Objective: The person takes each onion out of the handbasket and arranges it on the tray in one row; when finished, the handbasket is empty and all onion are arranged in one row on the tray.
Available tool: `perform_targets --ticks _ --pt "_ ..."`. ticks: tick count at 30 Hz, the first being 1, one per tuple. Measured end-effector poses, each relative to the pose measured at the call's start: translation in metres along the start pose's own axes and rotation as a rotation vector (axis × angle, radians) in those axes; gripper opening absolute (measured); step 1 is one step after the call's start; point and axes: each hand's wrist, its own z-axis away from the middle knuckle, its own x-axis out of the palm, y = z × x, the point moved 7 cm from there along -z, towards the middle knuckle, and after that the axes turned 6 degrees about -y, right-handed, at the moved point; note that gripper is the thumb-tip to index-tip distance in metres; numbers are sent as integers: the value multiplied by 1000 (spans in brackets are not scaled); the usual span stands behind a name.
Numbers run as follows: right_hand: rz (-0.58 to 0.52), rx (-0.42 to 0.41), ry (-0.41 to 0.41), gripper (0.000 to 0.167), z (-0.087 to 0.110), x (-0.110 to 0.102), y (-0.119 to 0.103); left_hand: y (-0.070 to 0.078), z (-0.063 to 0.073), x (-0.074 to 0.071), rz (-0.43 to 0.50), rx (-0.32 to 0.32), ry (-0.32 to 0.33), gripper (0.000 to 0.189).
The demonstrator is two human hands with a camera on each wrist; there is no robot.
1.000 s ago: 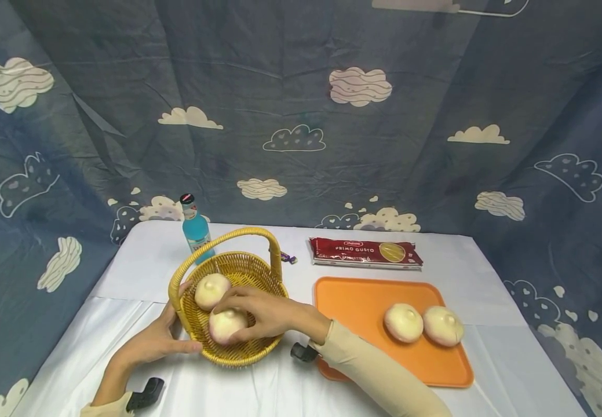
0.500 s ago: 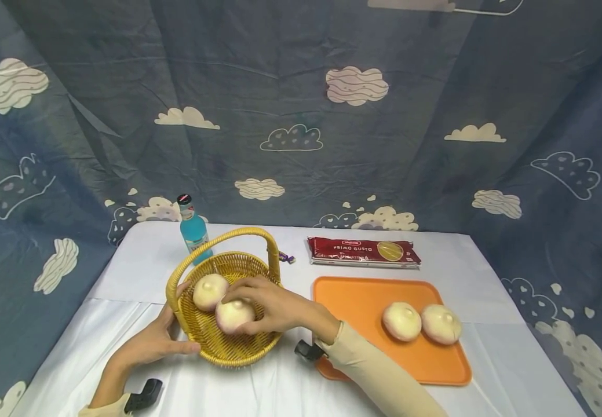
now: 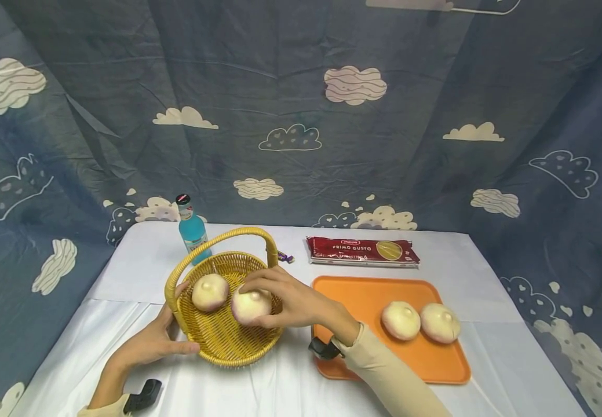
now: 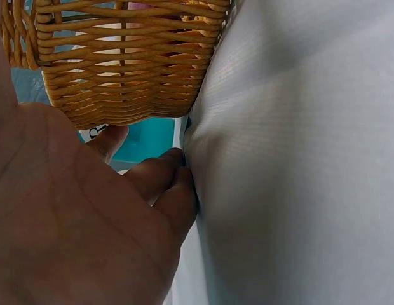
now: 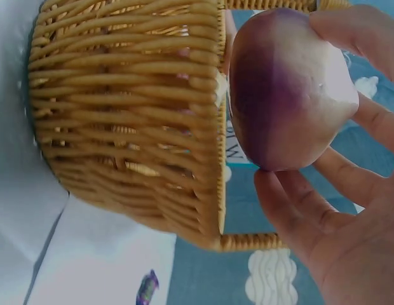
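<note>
Carried the held turnip (image 3: 248,306) a little toward 3 o'clock with the right hand (image 3: 295,298) since half a second ago (reading the clock from the middle of the basket (image 3: 227,341), with 12 at the far side). Kept the left hand (image 3: 146,343) and the basket in place.

Nearest, at the bottom edge, shows beige sleeves (image 3: 402,385) and a black device (image 3: 144,395) by each wrist. Rests the left hand at 8 o'clock beside the outer wall, with thumb and fingers spread apart, gripping nothing; cannot tell whether pressing on the wicker. Curls the right hand partway around the held turnip at 3 o'clock, thumb on the near side, fingers on the far. Holds the turnip above the rim, as seen from the right wrist, with purple on the underside. Has the second turnip (image 3: 210,292) inside the basket toward 10 o'clock, just beside but apart.

Farther out, at 3 o'clock, shows an orange tray (image 3: 345,295) on the white cloth (image 3: 259,388), with two more turnips (image 3: 401,321) side by side on the tray's 3 o'clock half. Beyond, shows a candy (image 3: 286,257) at 2 o'clock, a red packet (image 3: 350,250) past the tray's 12 o'clock edge and a blue bottle (image 3: 193,231) upright at 11 o'clock. Farthest, at 12, shows a dark curtain (image 3: 410,156) with pale clouds.
</note>
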Motion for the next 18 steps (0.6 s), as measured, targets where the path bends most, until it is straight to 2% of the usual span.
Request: perform_targets --ticks 8,18 --pt "-1 -17 57 55 17 -12 3 2 1 -1 -3 18 -2 122" --pt "25 9 90 54 36 -24 10 2 1 0 -6 18 1 125"
